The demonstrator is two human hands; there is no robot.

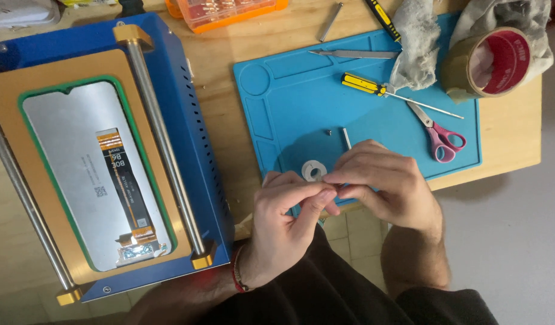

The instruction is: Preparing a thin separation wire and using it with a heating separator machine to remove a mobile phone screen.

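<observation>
My left hand (286, 225) and my right hand (383, 180) meet at the fingertips over the near edge of the blue work mat (289, 102). Between the fingers they pinch something very small, too hidden to name. Just beyond the fingertips a small white roll of tape (313, 170) lies on the mat, with a short metal pin (346, 138) and a tiny screw (328, 132) a little further back.
A blue machine (193, 144) at left holds a phone screen panel (97, 174) face down in a green frame. On the mat lie a yellow screwdriver (374, 87), pink scissors (440, 135) and tweezers (356, 54). Brown packing tape (491, 63), rags and an orange parts box (229, 12) sit behind.
</observation>
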